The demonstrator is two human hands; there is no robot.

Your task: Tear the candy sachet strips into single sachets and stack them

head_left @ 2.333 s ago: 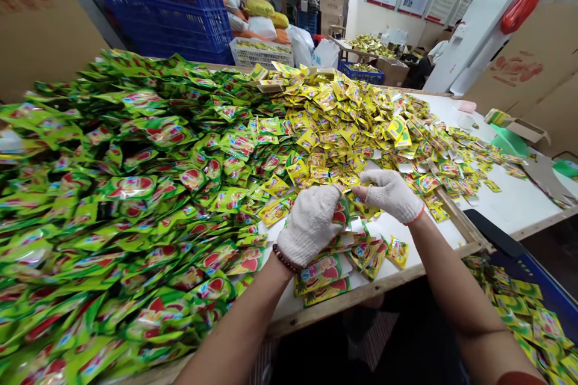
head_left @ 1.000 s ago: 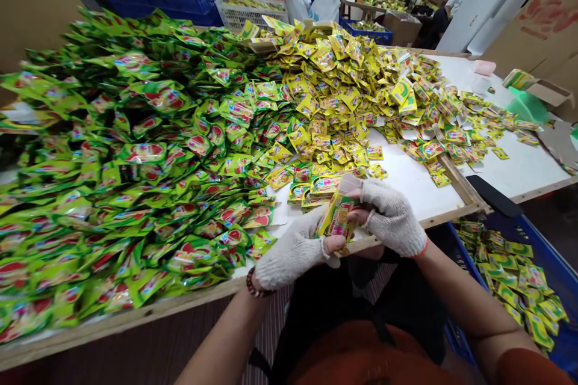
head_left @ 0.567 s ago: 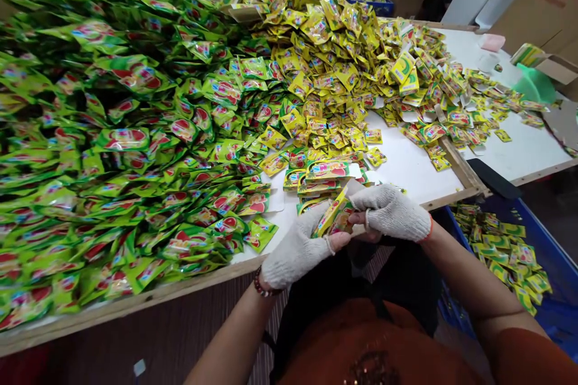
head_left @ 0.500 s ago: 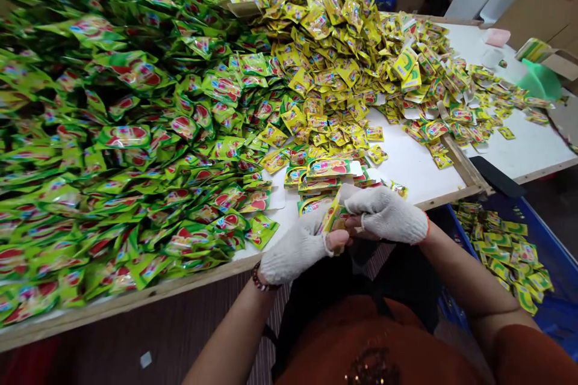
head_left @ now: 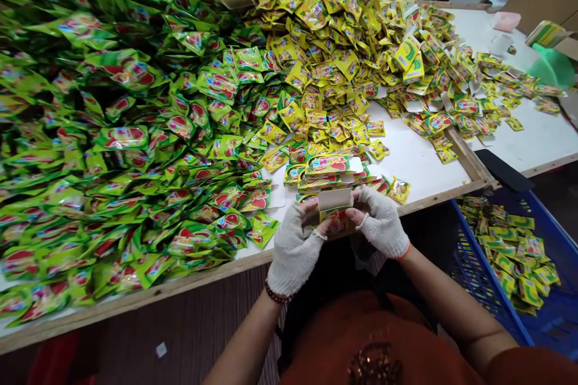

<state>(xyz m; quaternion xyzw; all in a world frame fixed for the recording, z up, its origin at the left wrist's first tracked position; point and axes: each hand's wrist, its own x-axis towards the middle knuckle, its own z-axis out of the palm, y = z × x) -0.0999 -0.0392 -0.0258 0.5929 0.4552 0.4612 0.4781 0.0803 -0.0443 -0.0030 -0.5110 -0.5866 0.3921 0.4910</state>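
Left hand in white knit fingerless glove [head_left: 293,249] | right hand in matching glove [head_left: 382,222] | fingers of both closed, gripping a yellow-green foil sachet with white flap [head_left: 335,210] just over the white table's [head_left: 419,162] front edge | risk: slackened grip drops it floorward.

A heap of green sachets [head_left: 112,132] and a heap of yellow sachets [head_left: 334,30] cover much of a white-topped table [head_left: 415,162] with a wooden edge. A green plastic scoop [head_left: 546,66] and a pink pad [head_left: 506,21] lie toward its far corner, and a blue plastic crate [head_left: 478,271] below the table's edge holds more yellow sachets [head_left: 510,258].
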